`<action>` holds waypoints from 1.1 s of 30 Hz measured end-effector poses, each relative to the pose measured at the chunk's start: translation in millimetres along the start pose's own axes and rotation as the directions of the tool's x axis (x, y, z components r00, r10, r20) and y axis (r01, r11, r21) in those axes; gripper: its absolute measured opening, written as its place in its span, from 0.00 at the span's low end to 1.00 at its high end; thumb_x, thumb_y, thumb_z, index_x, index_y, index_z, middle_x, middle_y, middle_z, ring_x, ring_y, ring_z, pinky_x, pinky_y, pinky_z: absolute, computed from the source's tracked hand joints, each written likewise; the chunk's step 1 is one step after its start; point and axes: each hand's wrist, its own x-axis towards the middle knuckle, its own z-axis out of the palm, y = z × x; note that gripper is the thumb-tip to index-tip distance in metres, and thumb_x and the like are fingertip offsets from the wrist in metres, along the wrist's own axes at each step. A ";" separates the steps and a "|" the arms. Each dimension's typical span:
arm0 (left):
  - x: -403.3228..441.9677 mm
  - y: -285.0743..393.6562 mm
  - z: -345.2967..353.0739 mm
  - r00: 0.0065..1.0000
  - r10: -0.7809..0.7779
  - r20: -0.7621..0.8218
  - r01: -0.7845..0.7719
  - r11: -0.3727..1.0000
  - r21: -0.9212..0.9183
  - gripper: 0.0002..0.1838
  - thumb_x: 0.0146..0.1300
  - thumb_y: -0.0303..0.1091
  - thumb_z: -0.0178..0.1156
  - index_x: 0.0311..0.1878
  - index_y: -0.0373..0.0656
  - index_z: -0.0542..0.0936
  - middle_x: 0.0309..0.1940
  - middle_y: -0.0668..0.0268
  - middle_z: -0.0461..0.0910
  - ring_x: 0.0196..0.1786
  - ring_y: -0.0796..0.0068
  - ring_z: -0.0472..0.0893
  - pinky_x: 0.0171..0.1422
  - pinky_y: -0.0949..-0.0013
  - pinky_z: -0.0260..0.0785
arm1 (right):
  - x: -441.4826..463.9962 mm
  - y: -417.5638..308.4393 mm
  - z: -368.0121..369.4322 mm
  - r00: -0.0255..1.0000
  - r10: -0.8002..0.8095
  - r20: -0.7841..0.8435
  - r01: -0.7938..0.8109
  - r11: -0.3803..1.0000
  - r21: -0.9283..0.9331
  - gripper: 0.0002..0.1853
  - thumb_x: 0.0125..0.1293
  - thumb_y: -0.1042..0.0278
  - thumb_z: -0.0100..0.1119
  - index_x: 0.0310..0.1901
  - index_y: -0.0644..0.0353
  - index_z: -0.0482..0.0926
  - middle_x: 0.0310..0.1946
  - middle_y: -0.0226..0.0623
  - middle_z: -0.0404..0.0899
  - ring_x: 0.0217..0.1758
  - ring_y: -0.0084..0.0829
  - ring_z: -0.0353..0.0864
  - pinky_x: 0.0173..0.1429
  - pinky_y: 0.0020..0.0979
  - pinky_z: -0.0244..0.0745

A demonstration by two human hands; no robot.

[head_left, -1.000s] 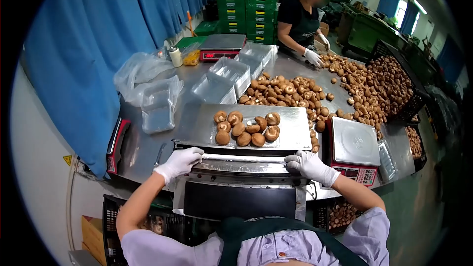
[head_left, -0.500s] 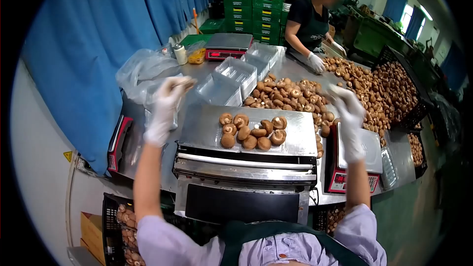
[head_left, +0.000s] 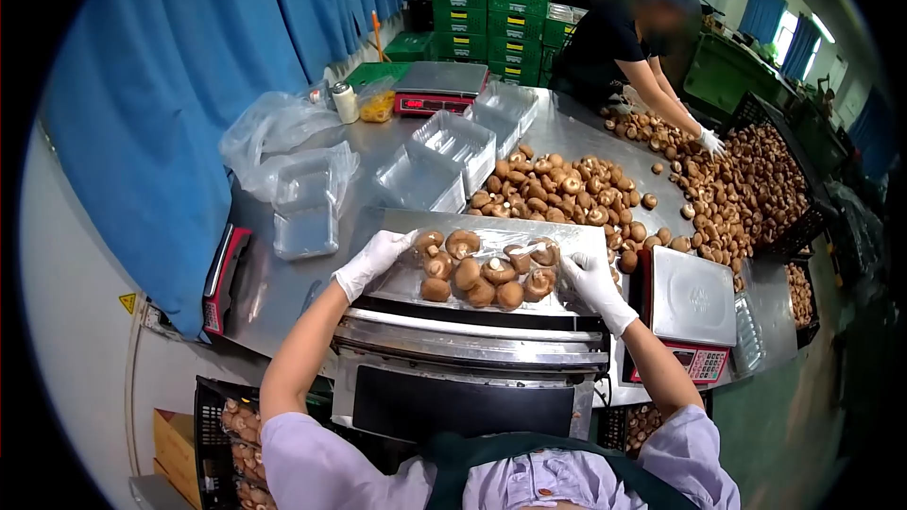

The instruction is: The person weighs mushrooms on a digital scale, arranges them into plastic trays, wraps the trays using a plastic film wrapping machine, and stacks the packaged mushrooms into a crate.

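Observation:
A clear plastic tray (head_left: pixel 458 304) of brown mushrooms (head_left: pixel 467 273) lies on the metal plate of a wrapping machine (head_left: pixel 472 345). Glints run across the mushrooms; whether film covers them I cannot tell. My left hand (head_left: pixel 373 264), in a white glove, pinches the tray's left end. At the opposite end my right hand (head_left: pixel 598 291), gloved too, has its fingers closed on the edge. Several mushrooms lie cap up, and one near the middle shows its pale stem.
Loose mushrooms (head_left: pixel 557 189) spread behind the plate towards a tipped black crate (head_left: pixel 817 212). Empty clear trays (head_left: pixel 420 179) are stacked at the back. Scales (head_left: pixel 694 297) flank the machine. Across the table a co-worker (head_left: pixel 614 47) reaches into the mushrooms.
Both my hands have come down and inward from beside the plate onto the tray's ends. Some mushrooms in it have shifted. The co-worker has leaned forward, reaching towards the black crate.

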 end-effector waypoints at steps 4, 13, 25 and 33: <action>-24.5 24.8 8.1 0.895 -0.426 0.132 0.424 0.722 -0.546 0.24 0.70 0.52 0.51 0.55 0.41 0.75 0.46 0.64 0.79 0.47 0.67 0.81 0.51 0.63 0.74 | -10.2 -14.1 1.0 0.948 0.289 0.136 -0.318 0.889 0.328 0.16 0.69 0.60 0.54 0.45 0.66 0.79 0.26 0.35 0.80 0.18 0.22 0.74 0.24 0.26 0.72; -25.6 44.1 25.8 0.897 -0.412 -0.160 0.392 0.909 -0.142 0.15 0.69 0.44 0.54 0.35 0.41 0.78 0.21 0.71 0.73 0.17 0.81 0.71 0.20 0.74 0.68 | -21.4 -26.8 10.2 0.997 0.045 0.061 -0.036 0.988 -0.150 0.21 0.69 0.51 0.51 0.29 0.63 0.80 0.17 0.33 0.77 0.20 0.24 0.77 0.28 0.27 0.70; -247.5 28.5 132.3 0.897 -0.380 -0.227 0.328 0.915 -0.235 0.13 0.67 0.36 0.52 0.31 0.35 0.75 0.21 0.58 0.74 0.29 0.72 0.78 0.35 0.67 0.69 | -248.6 42.6 63.7 0.996 -0.086 0.020 0.086 0.996 -0.015 0.06 0.67 0.69 0.57 0.41 0.62 0.76 0.28 0.48 0.79 0.30 0.40 0.82 0.36 0.33 0.74; -238.6 4.4 141.9 0.846 -0.442 -0.299 0.466 0.884 0.014 0.16 0.63 0.45 0.57 0.32 0.39 0.80 0.25 0.53 0.80 0.32 0.52 0.81 0.38 0.58 0.71 | -220.0 26.3 42.6 0.978 0.036 0.206 -0.007 0.991 -0.136 0.12 0.67 0.63 0.57 0.42 0.64 0.78 0.26 0.47 0.80 0.28 0.36 0.81 0.34 0.35 0.74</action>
